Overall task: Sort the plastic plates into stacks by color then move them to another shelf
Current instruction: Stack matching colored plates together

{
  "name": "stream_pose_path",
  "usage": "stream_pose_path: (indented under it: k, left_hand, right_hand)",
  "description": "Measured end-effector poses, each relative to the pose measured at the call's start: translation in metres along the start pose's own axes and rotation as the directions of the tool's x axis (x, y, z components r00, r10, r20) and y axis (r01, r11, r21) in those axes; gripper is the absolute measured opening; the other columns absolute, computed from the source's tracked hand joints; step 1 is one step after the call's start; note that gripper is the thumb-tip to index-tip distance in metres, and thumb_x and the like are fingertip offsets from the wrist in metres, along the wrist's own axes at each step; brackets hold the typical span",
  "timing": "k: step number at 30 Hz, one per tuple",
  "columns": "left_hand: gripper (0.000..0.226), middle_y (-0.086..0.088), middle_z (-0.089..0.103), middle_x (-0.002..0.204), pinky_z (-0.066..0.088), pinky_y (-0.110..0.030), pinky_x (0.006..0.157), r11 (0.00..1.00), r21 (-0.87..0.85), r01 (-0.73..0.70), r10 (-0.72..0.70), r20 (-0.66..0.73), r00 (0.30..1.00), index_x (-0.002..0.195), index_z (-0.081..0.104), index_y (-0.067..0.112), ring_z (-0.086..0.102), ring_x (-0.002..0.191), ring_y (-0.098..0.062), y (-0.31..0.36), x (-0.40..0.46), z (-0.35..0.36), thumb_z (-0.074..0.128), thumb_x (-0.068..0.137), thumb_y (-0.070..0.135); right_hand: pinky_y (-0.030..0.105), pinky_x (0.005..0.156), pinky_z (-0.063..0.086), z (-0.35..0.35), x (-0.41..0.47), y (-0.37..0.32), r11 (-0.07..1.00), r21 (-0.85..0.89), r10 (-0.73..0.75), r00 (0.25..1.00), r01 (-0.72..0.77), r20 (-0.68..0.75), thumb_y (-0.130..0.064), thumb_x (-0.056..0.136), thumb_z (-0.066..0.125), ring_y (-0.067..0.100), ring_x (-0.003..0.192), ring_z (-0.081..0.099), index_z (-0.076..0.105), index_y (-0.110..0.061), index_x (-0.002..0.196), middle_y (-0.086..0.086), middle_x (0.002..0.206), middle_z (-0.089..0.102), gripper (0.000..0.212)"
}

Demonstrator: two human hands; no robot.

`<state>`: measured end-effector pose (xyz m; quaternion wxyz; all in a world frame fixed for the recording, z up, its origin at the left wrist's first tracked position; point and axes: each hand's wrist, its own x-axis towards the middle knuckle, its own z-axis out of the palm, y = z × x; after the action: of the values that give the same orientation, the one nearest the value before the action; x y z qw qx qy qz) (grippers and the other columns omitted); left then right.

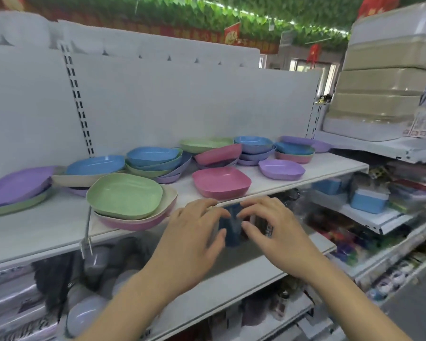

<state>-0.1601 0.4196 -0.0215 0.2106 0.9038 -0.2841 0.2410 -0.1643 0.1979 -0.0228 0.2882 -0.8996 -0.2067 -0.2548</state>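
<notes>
Both hands, left (pixel 194 238) and right (pixel 272 232), grip loose and holding nothing, below mixed plates (pixel 221 182); red banner (pixel 232 35) writing unreadable.

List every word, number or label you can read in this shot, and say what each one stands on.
No text here can be read.
Red hanging sign near the ceiling: gold characters, too blurred.
Red banner above the shelf back: characters blurred.
Paper label on the stacked containers at right: print too small.
Plastic plates: no markings visible.
</notes>
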Motion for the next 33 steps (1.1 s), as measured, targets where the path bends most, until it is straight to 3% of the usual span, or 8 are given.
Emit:
stream_pose_path:
  k: [7,13,16,22,24,26,28,33]
  left_hand:
    - [0.033,0.019,0.053,0.121,0.047,-0.039,0.094,0.999,0.014,0.052,-0.051,-0.022,0.998,0.121,0.057,0.039,0.051,0.116,-0.009,-0.002,0.043,0.021,0.042,0.092,0.044]
    - [0.036,0.015,0.055,0.099,0.047,-0.030,0.073,0.963,0.180,0.200,-0.185,-0.098,0.978,0.130,0.052,0.039,0.057,0.096,-0.012,-0.009,0.061,0.020,0.044,0.096,0.044]
    - [0.041,0.009,0.057,0.095,0.046,-0.034,0.073,0.913,0.262,0.312,-0.305,-0.067,0.950,0.139,0.048,0.041,0.059,0.097,-0.018,-0.012,0.071,0.023,0.043,0.099,0.049]
    - [0.029,0.009,0.060,0.093,0.043,-0.033,0.070,0.835,0.372,0.406,-0.422,-0.041,0.906,0.114,0.066,0.041,0.060,0.092,-0.018,-0.009,0.085,0.036,0.049,0.097,0.057]
    - [0.030,0.010,0.061,0.089,0.045,-0.035,0.069,0.822,0.367,0.437,-0.443,-0.073,0.894,0.105,0.066,0.039,0.061,0.088,-0.017,-0.006,0.087,0.039,0.046,0.096,0.059]
    - [0.038,0.009,0.062,0.083,0.047,-0.037,0.068,0.818,0.343,0.463,-0.449,-0.124,0.885,0.098,0.062,0.037,0.062,0.082,-0.019,0.002,0.089,0.039,0.036,0.093,0.064]
    - [0.036,0.008,0.063,0.076,0.050,-0.040,0.066,0.820,0.303,0.486,-0.446,-0.194,0.874,0.093,0.057,0.035,0.061,0.075,-0.020,0.012,0.092,0.038,0.033,0.093,0.061]
    - [0.009,0.011,0.069,0.088,0.052,-0.042,0.072,0.803,0.119,0.584,-0.544,-0.254,0.800,0.100,0.042,0.037,0.064,0.069,-0.012,0.036,0.096,0.034,0.042,0.102,0.046]
  right_hand:
    - [0.027,0.102,0.041,-0.023,0.043,0.041,0.998,-0.034,-0.047,0.998,0.045,-0.032,-0.023,0.094,0.069,0.006,0.116,0.056,0.074,-0.030,0.100,-0.018,0.114,0.062,0.010]
    - [0.020,0.087,0.044,-0.028,0.095,0.072,0.999,0.044,0.029,0.999,-0.027,-0.032,-0.029,0.097,0.064,0.005,0.100,0.057,0.069,-0.035,0.101,-0.017,0.104,0.060,0.009]
    - [0.013,0.076,0.040,-0.026,0.135,0.091,0.996,0.073,0.051,0.999,-0.049,-0.015,-0.028,0.096,0.064,0.000,0.091,0.057,0.067,-0.037,0.112,-0.016,0.101,0.059,0.018]
    - [0.034,0.075,0.052,-0.011,0.199,0.123,1.000,0.022,-0.013,0.977,0.008,0.214,-0.038,0.098,0.063,0.008,0.079,0.061,0.044,-0.040,0.146,-0.011,0.077,0.062,0.052]
    - [0.035,0.073,0.049,-0.005,0.210,0.132,0.998,0.015,-0.069,0.960,0.067,0.272,-0.040,0.098,0.062,0.010,0.076,0.060,0.049,-0.040,0.137,-0.013,0.076,0.059,0.042]
    - [0.033,0.069,0.048,-0.003,0.217,0.139,0.996,0.023,-0.094,0.945,0.091,0.314,-0.043,0.098,0.062,0.013,0.072,0.065,0.052,-0.044,0.109,-0.012,0.080,0.063,0.014]
    - [0.032,0.071,0.052,-0.004,0.221,0.146,0.989,0.116,-0.123,0.936,0.089,0.331,-0.042,0.099,0.062,0.015,0.063,0.071,0.046,-0.043,0.094,-0.008,0.085,0.069,0.016]
    - [0.032,0.073,0.053,-0.013,0.226,0.153,0.960,0.262,-0.186,0.924,0.099,0.334,-0.042,0.101,0.060,0.012,0.055,0.070,0.050,-0.031,0.103,-0.008,0.083,0.076,0.015]
